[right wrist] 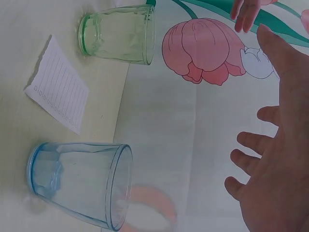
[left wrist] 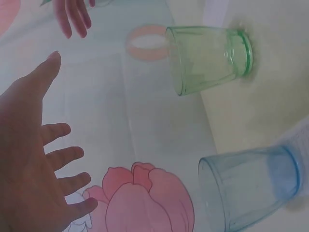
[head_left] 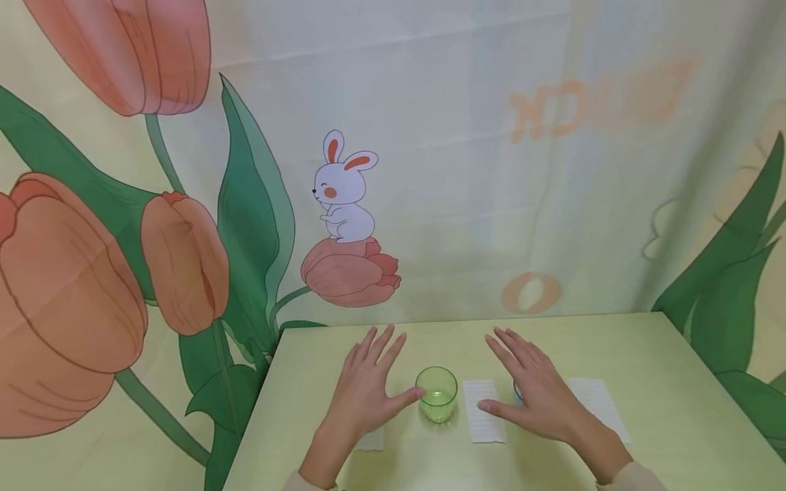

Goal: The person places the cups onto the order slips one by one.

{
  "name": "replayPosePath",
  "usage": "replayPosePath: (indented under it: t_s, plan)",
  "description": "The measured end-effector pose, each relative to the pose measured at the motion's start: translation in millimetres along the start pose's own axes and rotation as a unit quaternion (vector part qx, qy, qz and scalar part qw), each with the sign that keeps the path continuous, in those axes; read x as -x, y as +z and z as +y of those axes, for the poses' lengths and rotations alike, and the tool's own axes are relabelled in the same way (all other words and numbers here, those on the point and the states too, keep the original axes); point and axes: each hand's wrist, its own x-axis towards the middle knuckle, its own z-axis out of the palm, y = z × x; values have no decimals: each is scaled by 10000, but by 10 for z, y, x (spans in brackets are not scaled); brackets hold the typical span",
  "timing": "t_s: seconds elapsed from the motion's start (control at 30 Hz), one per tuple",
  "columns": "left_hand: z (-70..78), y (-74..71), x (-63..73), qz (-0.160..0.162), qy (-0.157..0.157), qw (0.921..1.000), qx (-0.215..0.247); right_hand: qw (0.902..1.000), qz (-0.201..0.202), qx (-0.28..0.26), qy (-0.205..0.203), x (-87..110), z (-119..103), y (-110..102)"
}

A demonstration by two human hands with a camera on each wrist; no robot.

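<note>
Both hands hover over the table with spread fingers and hold nothing. My left hand (head_left: pixel 362 392) is left of a clear green glass (head_left: pixel 437 409), its thumb overlapping the rim in the head view. To the right is my right hand (head_left: pixel 543 395), which hides most of a clear blue glass (right wrist: pixel 79 181) from the head camera. In the left wrist view another blue glass (left wrist: pixel 251 188) stands on paper near the left hand; the left hand hides it in the head view. All three glasses stand upright.
A lined paper slip (head_left: pixel 485 412) lies between the green glass and the right hand. Another slip (head_left: pixel 600 409) is farther right, and part of a third (head_left: pixel 371 440) shows under the left hand. A printed tulip-and-rabbit curtain (head_left: pixel 430 170) hangs behind the table (head_left: pixel 663 368).
</note>
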Motion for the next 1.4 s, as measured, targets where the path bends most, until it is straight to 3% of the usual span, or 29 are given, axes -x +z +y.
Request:
replayPosePath:
  t_s: [0.3, 0.53, 0.87, 1.07, 1.4]
  plan:
    - [66, 241, -60, -395, 73, 9990, 218, 9996, 8, -228, 141, 122, 71, 162]
    - [90, 562, -42, -383, 75, 9988, 310, 9982, -78, -516, 280, 219, 53, 371]
    - [157, 965, -7, -409, -358, 9963, 663, 9909, -336, -1074, 744, 347, 44, 861]
    - [180, 1063, -30, -585, -562, 9924, 931, 9854, -782, -1039, 1096, 387, 148, 1207]
    - [185, 1111, -58, -552, -666, 9918, 945, 9840, -877, -720, 1376, 487, 276, 1499]
